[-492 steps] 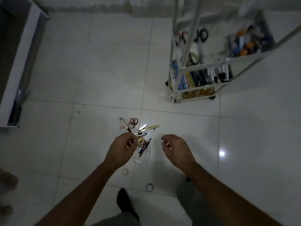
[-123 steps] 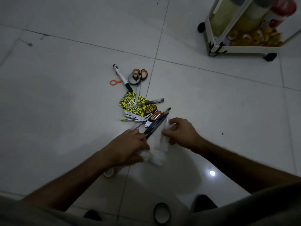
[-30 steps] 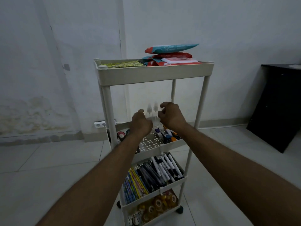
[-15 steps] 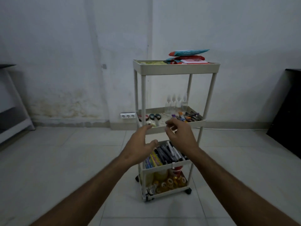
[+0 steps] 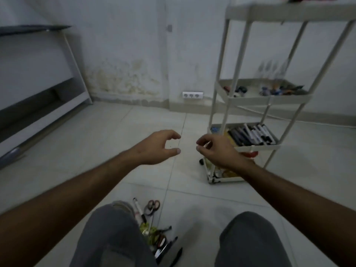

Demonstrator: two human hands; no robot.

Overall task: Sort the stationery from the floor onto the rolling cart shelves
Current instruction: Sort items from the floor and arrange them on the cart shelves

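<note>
The white rolling cart [image 5: 234, 60] stands at the right, with scissors and small items on its middle shelf [image 5: 269, 98] and markers [image 5: 252, 134] on the shelf below. A pile of stationery [image 5: 154, 228] lies on the floor between my knees: a white marker [image 5: 139, 211], scissors [image 5: 152, 206], a yellow patterned notebook and dark pens. My left hand [image 5: 158, 147] and my right hand [image 5: 215, 149] hover in mid-air, left of the cart. Both are empty, with fingers loosely curled.
A low grey shelf unit [image 5: 38, 89] runs along the left wall. A wall socket strip [image 5: 192, 95] sits at the skirting behind, with a cable running right. My grey-trousered knees [image 5: 113, 234] frame the pile on the tiled floor.
The view has dropped and swung left, so the cart now sits at the right and the floor pile shows. Both hands have drawn back from the cart shelf, empty.
</note>
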